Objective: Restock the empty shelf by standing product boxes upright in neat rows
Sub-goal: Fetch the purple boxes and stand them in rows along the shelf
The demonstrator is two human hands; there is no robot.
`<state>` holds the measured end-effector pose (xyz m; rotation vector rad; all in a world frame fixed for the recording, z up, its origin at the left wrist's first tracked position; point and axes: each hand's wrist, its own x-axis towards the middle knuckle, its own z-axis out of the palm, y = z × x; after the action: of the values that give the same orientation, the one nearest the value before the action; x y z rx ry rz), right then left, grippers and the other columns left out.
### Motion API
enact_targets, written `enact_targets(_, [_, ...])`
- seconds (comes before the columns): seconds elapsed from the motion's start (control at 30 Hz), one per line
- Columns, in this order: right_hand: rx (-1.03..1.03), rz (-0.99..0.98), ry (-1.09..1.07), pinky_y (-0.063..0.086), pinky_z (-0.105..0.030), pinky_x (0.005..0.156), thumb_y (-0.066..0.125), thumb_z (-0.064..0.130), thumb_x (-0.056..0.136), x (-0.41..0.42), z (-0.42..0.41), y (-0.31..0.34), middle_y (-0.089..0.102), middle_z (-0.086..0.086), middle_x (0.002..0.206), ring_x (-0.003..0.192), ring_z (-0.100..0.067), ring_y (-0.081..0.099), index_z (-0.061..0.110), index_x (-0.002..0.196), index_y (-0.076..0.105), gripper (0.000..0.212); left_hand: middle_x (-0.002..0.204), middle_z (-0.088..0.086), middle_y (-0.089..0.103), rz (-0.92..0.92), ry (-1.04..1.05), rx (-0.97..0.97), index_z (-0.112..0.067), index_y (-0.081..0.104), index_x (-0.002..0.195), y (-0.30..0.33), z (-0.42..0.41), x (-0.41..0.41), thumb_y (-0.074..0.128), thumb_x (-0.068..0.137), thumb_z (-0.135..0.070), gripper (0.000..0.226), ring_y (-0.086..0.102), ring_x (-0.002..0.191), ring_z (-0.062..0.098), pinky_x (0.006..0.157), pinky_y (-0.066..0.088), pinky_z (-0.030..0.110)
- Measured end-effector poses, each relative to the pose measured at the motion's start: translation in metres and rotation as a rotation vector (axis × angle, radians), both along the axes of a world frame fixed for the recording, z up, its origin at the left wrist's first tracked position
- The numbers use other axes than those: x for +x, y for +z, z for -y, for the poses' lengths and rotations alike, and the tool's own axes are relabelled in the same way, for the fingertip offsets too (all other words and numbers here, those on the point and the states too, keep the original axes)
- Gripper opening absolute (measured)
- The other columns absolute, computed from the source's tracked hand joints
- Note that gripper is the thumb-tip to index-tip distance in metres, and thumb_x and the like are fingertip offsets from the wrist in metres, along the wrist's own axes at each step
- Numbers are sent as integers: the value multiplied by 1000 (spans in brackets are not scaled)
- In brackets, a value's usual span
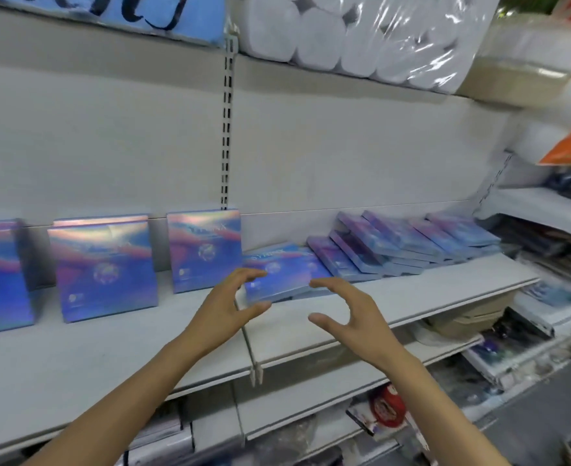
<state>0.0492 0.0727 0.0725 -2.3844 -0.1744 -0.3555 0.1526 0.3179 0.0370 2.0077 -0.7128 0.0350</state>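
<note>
both bare forearms reach up from the bottom edge. left hand [225,299] and right hand [348,307] hover over the grey shelf [311,334], fingers spread in loose curves, holding nothing. just beyond their fingertips a flat blue-purple box [277,275] lies between them. standing boxes [104,267] lean to the left; a toppled pile of boxes [408,242] lies right.
</note>
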Motion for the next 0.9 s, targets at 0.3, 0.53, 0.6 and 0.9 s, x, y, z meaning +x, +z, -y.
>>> enact_targets(0.3, [-94, -103, 5, 36, -27, 113, 64, 51, 92, 18, 101, -27, 52, 21, 142, 132, 1, 45, 36, 139, 51, 51, 148, 7, 46, -293, 404, -4, -18, 53, 139, -25, 75, 18, 71, 92, -28, 51, 47, 134, 23, 105, 35, 28])
enact_targets(0.53, [-151, -101, -14, 33, -22, 113, 64, 40, 95, 67, 116, -36, 44, 13, 152, 139, -8, 40, 28, 147, 43, 57, 134, 0, 58, -349, 437, -273, -21, 64, 126, -18, 105, 25, 72, 90, -9, 39, 56, 121, 19, 85, 44, 21])
enact_targets(0.6, [-158, -113, -29, 35, -27, 114, 64, 36, 96, 83, 117, -40, 43, 8, 153, 141, -12, 40, 25, 150, 40, 60, 129, -3, 59, -409, 424, -380, -23, 66, 121, -14, 112, 29, 71, 90, -6, 36, 59, 116, 19, 87, 48, 26])
enact_targets(0.9, [-558, -159, -97, 11, -29, 123, 49, 29, 104, 114, 105, -56, 3, -7, 168, 155, -20, 4, 9, 159, 5, 74, 133, 12, 63, -752, 430, -616, -14, 51, 139, -20, 129, 75, 72, 84, 2, 60, 63, 117, 32, 92, 53, 37])
